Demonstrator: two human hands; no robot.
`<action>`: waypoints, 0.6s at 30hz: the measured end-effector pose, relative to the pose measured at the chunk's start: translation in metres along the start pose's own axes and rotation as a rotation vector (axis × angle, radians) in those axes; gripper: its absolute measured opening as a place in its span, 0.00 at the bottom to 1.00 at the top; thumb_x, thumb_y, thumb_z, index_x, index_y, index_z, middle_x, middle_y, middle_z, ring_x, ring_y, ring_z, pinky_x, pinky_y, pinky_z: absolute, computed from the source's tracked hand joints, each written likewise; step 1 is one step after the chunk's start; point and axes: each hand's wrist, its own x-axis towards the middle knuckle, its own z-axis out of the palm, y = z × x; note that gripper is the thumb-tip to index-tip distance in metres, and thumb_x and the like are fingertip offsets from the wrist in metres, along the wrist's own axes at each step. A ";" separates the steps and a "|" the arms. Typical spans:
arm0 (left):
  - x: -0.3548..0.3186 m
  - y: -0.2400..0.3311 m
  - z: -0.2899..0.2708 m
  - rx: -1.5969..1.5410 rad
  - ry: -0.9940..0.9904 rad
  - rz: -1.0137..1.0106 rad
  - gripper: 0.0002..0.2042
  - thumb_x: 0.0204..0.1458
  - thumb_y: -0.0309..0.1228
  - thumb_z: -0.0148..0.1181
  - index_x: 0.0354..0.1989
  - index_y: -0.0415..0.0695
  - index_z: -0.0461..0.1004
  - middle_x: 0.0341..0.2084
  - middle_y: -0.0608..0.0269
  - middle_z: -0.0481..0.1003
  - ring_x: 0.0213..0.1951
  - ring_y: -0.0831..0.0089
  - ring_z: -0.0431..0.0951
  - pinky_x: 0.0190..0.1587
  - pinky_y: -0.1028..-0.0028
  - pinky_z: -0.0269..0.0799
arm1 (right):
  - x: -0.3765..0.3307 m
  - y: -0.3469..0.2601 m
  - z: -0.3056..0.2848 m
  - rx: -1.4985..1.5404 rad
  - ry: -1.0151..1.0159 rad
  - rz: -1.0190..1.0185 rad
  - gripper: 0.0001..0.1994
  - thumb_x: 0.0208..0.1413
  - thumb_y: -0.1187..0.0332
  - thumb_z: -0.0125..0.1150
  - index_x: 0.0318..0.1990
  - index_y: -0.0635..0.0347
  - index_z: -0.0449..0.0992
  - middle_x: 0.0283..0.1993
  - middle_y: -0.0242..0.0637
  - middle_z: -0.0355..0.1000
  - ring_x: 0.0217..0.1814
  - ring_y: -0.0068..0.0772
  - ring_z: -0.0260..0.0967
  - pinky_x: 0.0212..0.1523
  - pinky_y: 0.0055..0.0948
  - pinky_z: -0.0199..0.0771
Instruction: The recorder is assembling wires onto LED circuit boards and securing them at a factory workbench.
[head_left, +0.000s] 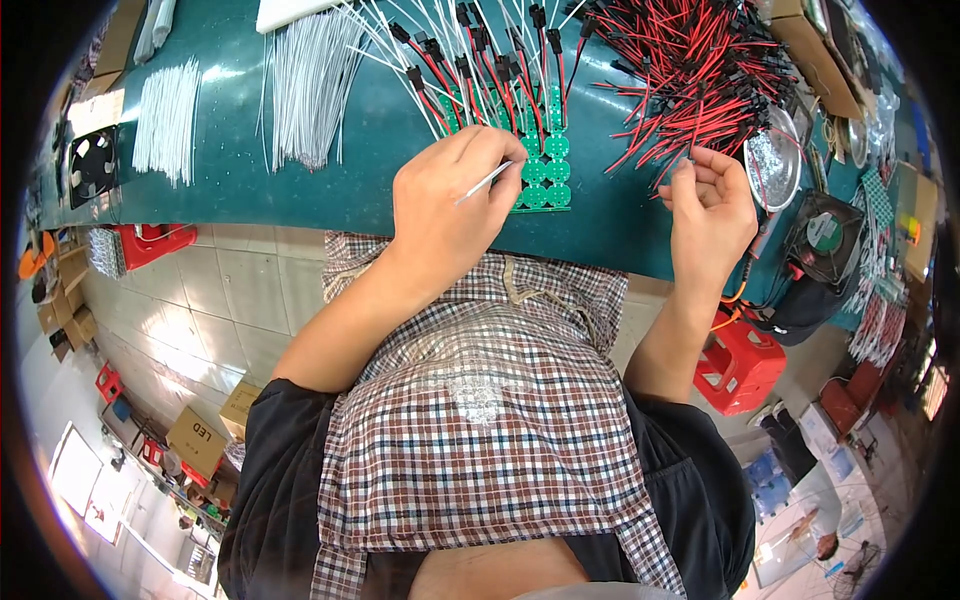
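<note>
My left hand (450, 190) is closed in a pinch, with a short white wire (484, 183) sticking out of it. It hovers over the left side of a panel of small round green circuit boards (545, 172), hiding part of it. White wires and red-and-black leads with black connectors (504, 70) stand up from the panel's far part. My right hand (708, 195) pinches at the near edge of a big heap of red-and-black connector leads (690, 80); one lead runs into its fingertips.
Two bundles of white wires (310, 95) lie at the left of the green table (230, 205). A shallow metal dish (772, 165) and a black fan (825, 235) are on the right. Red stools (740, 365) stand below the table edge. A person (825, 505) is at the lower right.
</note>
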 end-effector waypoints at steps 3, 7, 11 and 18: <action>-0.001 0.000 -0.002 0.066 -0.026 0.024 0.08 0.44 0.24 0.70 0.30 0.47 0.75 0.25 0.65 0.78 0.27 0.65 0.79 0.29 0.68 0.73 | -0.004 0.000 0.001 0.059 -0.042 0.028 0.05 0.60 0.78 0.61 0.40 0.70 0.74 0.32 0.40 0.79 0.28 0.26 0.79 0.30 0.21 0.79; 0.005 0.007 -0.005 0.102 -0.099 0.007 0.05 0.50 0.29 0.70 0.30 0.44 0.79 0.24 0.62 0.80 0.25 0.66 0.80 0.28 0.69 0.73 | -0.005 0.010 0.002 0.329 -0.097 0.046 0.04 0.61 0.77 0.61 0.41 0.69 0.74 0.36 0.40 0.79 0.32 0.27 0.80 0.33 0.22 0.80; 0.014 0.012 -0.009 0.185 -0.226 -0.061 0.06 0.51 0.32 0.69 0.29 0.44 0.80 0.22 0.61 0.79 0.23 0.65 0.80 0.27 0.68 0.73 | -0.009 0.015 0.012 0.429 -0.237 0.043 0.05 0.60 0.76 0.65 0.41 0.66 0.75 0.39 0.35 0.79 0.32 0.22 0.77 0.34 0.20 0.77; 0.024 0.004 0.002 0.273 -0.214 -0.074 0.09 0.49 0.33 0.71 0.26 0.43 0.76 0.20 0.59 0.78 0.22 0.61 0.79 0.25 0.65 0.72 | -0.005 0.024 0.032 0.229 -0.192 -0.013 0.04 0.57 0.77 0.66 0.37 0.67 0.77 0.31 0.32 0.78 0.28 0.17 0.74 0.32 0.18 0.73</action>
